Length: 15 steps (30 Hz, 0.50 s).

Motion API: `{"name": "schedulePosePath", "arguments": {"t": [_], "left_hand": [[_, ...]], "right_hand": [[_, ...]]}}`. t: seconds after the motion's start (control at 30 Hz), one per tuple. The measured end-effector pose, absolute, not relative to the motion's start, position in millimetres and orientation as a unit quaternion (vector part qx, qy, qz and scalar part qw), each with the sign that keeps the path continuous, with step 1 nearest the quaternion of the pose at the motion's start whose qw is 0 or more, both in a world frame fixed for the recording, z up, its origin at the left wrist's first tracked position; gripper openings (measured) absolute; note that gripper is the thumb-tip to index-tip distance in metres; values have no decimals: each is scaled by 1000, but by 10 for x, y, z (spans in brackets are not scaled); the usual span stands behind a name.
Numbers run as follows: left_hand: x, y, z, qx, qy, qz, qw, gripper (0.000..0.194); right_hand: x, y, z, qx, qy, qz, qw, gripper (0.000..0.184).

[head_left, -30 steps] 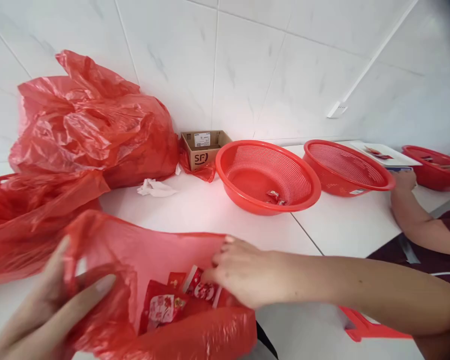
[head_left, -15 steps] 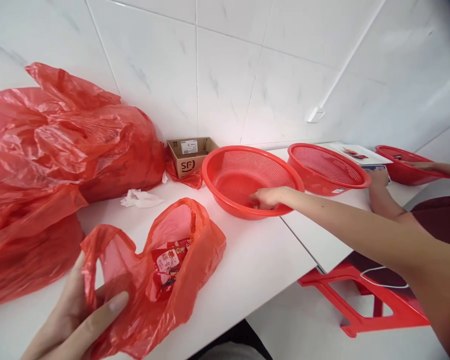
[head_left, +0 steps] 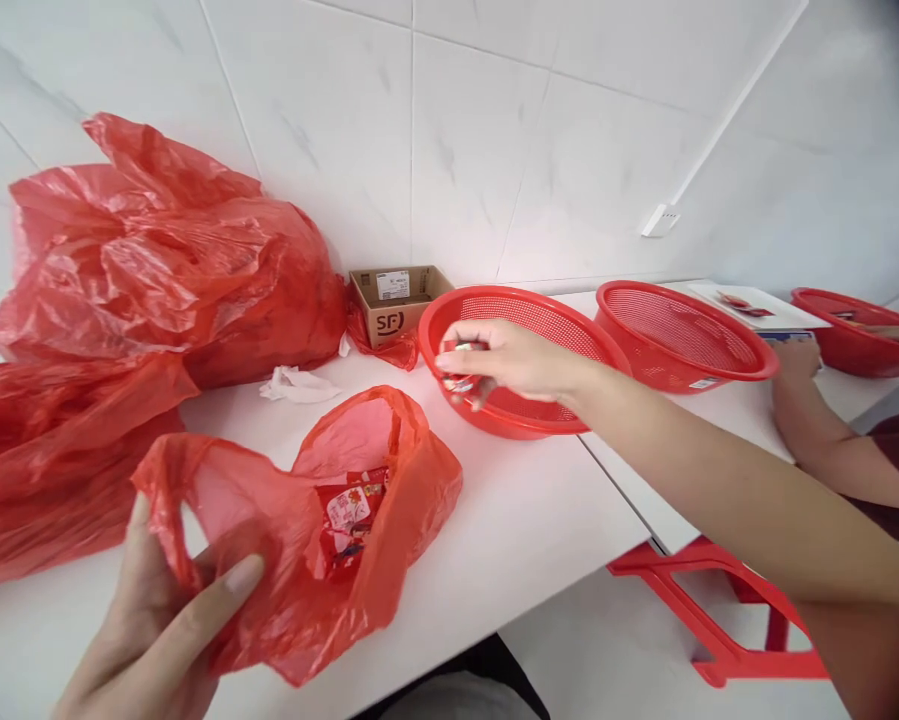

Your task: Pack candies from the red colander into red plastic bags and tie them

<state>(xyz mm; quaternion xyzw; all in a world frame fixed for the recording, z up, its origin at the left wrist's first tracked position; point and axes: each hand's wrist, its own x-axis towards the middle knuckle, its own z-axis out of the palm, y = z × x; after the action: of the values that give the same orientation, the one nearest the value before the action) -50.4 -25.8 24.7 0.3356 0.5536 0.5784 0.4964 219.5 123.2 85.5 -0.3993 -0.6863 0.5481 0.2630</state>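
My left hand grips the rim of a small red plastic bag at the table's near edge and holds its mouth apart. Red and white snack packets lie inside it. My right hand hovers over the near rim of a red mesh basket, fingers pinched on small red wrapped packets. It is between the basket and the bag's mouth.
Large stuffed red plastic bags fill the left of the white table. A small cardboard box and crumpled white tissue lie by the wall. Two more red baskets stand right, by another person's arm. A red stool stands below.
My right hand left the bag, reached into the mesh basket, and has now lifted out toward the bag with small packets in its fingers. My left hand kept hold of the bag.
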Motion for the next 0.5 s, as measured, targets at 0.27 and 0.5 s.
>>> {"name": "schedulePosePath", "arguments": {"t": [0.27, 0.5], "left_hand": [[-534, -309, 111, 374, 527, 612, 455, 106], [-643, -409, 2, 400, 558, 588, 427, 104]], "right_hand": [[1339, 717, 696, -346, -832, 423, 93, 19], [1862, 937, 864, -426, -828, 330, 154, 28]]}}
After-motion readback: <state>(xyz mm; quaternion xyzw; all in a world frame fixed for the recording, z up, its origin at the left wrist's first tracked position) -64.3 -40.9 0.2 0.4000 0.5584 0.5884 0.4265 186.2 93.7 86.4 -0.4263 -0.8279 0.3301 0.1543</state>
